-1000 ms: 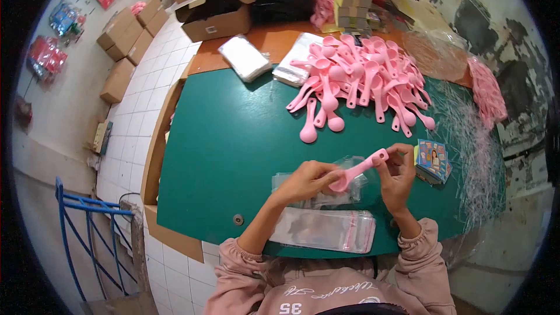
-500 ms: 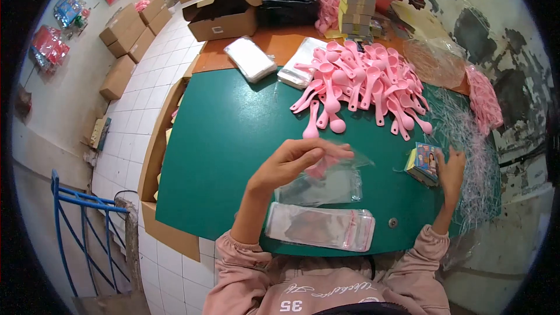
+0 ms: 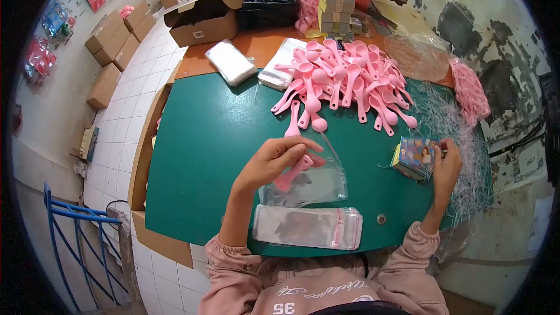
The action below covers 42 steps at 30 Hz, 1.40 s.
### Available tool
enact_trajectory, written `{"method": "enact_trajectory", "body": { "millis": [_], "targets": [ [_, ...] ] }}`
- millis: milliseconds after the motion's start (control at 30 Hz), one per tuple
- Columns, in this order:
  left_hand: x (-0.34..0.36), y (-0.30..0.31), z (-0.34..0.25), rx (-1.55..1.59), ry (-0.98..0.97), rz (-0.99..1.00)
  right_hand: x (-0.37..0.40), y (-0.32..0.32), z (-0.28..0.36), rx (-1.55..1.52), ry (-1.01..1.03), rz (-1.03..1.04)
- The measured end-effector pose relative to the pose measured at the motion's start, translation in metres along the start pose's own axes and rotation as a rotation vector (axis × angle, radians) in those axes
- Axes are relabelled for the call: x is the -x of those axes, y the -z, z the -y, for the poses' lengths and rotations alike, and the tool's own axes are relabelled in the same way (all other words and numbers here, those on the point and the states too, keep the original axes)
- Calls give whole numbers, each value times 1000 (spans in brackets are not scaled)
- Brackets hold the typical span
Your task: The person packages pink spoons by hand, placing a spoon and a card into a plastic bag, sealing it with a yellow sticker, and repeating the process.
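My left hand point(image 3: 274, 160) is closed over the green table, pinching a pink measuring spoon point(image 3: 291, 174) with its end pointing down and left. A clear plastic bag point(image 3: 331, 154) spreads from the same fingers to the right. Below it lies another clear bag point(image 3: 315, 189), and nearer me a stack of clear bags point(image 3: 303, 227) with a reddish strip. At the right, my right hand point(image 3: 447, 166) has thumb and fingers closed on the edge of a printed card point(image 3: 421, 149) on top of a small card stack point(image 3: 411, 169).
A heap of pink measuring spoons point(image 3: 350, 79) covers the table's far side. Two packs of clear bags, one being a white-looking pack point(image 3: 230, 62), lie left of it. Shredded clear plastic point(image 3: 455, 134) lines the right edge. An open cardboard box point(image 3: 204, 26) stands behind.
My right fingers have closed on the top card, which now sits slightly raised. My left hand has turned a little, bringing the spoon into clearer view. The whole view has shifted slightly.
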<state>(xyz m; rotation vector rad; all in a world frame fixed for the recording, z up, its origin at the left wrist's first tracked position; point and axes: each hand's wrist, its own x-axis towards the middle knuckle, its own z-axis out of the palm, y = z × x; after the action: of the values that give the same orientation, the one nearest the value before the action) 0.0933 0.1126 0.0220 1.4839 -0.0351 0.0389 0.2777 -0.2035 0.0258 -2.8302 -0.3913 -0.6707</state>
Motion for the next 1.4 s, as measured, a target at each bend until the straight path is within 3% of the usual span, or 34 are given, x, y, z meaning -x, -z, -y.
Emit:
{"method": "enact_trajectory", "body": {
  "millis": [67, 200, 233, 300, 433, 467, 533, 600, 667, 733, 867, 933, 1000, 1067, 1100, 1167, 1200, 1233, 1267, 1300, 1367, 1400],
  "targets": [
    [-3, -3, 5, -35, -28, 17, 4, 22, 35, -663, 54, 75],
    [-4, -11, 4, -132, -56, 35, 28, 40, 104, -1253, 43, 280],
    [-4, -10, 4, -136, -54, 33, 29, 41, 111, -1258, 44, 280],
    [-2, -9, 6, -169, 65, -6, 28, 44, 121, -1112, 318, 428],
    [-3, -13, 7, -158, 5, -2, 21, 44, 122, -960, 494, 478],
    [-4, -12, 10, -213, -10, 2, 21, 46, 122, -959, 496, 480],
    [-4, -12, 13, -268, -23, 1, 24, 47, 123, -1073, 144, 340],
    [-7, -14, 14, -145, -50, -23, 30, 46, 125, -1133, 131, 318],
    [-6, -13, 6, -215, -4, -20, 31, 45, 124, -1192, 116, 286],
    [-6, -12, 6, -285, 43, -18, 31, 46, 123, -965, 397, 372],
    [-7, -13, 15, -356, 85, 40, 27, 43, 124, -923, 447, 396],
    [-9, -16, 17, -399, 92, 93, 27, 41, 125, -987, 435, 613],
    [-10, -23, 22, -356, -205, 122, 24, 30, 127, -943, 497, 704],
    [-8, -28, 15, -404, -118, 117, 23, 20, 132, -858, 566, 856],
    [-7, -30, 10, -452, -31, 108, 24, 16, 135, -860, 564, 855],
    [-6, -33, 11, -495, 29, 99, 27, 6, 140, -1005, 707, 650],
    [-6, -34, 15, -508, 26, 9, 28, -1, 138, -1004, 705, 648],
    [-7, -35, 16, -519, 22, -79, 28, -8, 133, -1052, 579, 765],
    [-8, -29, 14, -518, 19, -71, 28, -11, 128, -1095, 447, 881],
    [-7, -18, 7, -543, 121, 25, 25, -11, 126, -1093, 442, 877],
    [-2, 0, 10, -566, 229, 122, 19, -12, 123, -1158, 218, 870],
    [-1, 10, 25, -319, 157, 102, 19, -25, 118, -1221, 187, 858]
  ]
}}
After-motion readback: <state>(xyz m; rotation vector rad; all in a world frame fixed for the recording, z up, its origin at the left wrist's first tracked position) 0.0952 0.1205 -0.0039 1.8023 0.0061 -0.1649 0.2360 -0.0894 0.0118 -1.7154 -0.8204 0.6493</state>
